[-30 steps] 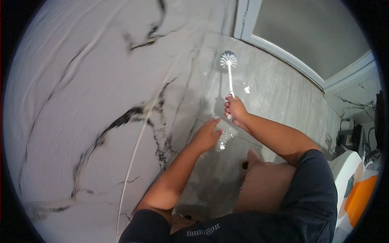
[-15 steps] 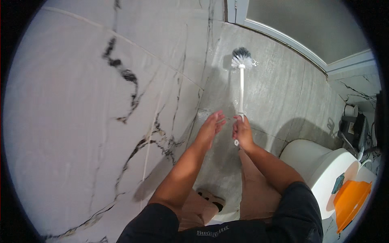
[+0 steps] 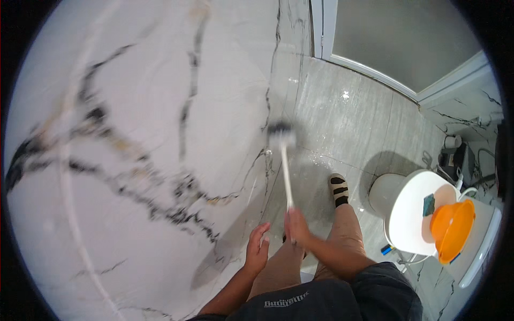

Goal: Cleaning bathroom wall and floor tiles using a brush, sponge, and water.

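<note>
A toilet brush with a long white handle and dark and white bristles is in my right hand, whose fingers wrap the handle's near end. Its bristle head, a little blurred, is at the foot of the marbled wall, where the wall meets the wet grey floor tiles; whether it touches the wall or the floor I cannot tell. My left hand holds nothing and hovers beside the wall, fingers apart, to the left of my right hand.
On the right stands a white toilet with an orange basin and a small dark green item on its lid. A frosted door is at the far right. My sandalled foot is on the floor.
The brush head has moved from the far floor leftward and nearer, to the base of the wall. Both hands have come lower in view, and my view has shifted toward the wall.
</note>
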`<state>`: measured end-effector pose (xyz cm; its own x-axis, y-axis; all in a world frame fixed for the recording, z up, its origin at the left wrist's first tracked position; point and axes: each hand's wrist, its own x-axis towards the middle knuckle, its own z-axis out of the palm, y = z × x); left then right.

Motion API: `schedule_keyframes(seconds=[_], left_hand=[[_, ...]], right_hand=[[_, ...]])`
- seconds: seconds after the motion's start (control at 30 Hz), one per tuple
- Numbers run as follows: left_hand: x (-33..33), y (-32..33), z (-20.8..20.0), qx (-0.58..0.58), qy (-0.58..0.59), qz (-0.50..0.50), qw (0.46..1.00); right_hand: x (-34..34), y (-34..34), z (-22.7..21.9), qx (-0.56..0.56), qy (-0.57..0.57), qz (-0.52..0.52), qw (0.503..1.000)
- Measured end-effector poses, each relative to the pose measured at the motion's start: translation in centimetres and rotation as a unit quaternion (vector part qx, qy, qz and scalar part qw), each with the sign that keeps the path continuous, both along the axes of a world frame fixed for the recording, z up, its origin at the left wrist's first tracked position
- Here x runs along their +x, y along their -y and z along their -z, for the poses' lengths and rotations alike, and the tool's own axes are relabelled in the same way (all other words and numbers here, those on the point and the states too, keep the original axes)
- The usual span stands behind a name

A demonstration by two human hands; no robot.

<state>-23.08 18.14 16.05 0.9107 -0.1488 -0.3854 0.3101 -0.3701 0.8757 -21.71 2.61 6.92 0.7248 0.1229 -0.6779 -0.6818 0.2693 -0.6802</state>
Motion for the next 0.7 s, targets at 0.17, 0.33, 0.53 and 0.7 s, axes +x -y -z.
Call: schedule_keyframes(seconds=[0.17, 0.33, 0.53, 0.7], left_hand=[[-3.7, -4.0, -6.0, 0.044, 0.076, 0.056, 0.995], [-7.5, -5.4, -5.2, -0.021, -0.010, 0.037, 0.999], [-8.2, -4.2, -4.6, -0.012, -0.082, 0.011, 0.996], [-6.7, -2.5, -5.7, 0.068, -0.023, 0.106, 0.992]], right_hand=[[-12.3, -5.4, -2.6, -0.153, -0.025, -0.162, 0.974], [4.9, -1.5, 2.2, -0.117, 0.000, 0.047, 0.992], [-7.0, -5.4, 2.9, -0.186, -0.020, -0.080, 0.979], [-15.5, -7.1, 1.8, -0.174, -0.026, -0.171, 0.969]])
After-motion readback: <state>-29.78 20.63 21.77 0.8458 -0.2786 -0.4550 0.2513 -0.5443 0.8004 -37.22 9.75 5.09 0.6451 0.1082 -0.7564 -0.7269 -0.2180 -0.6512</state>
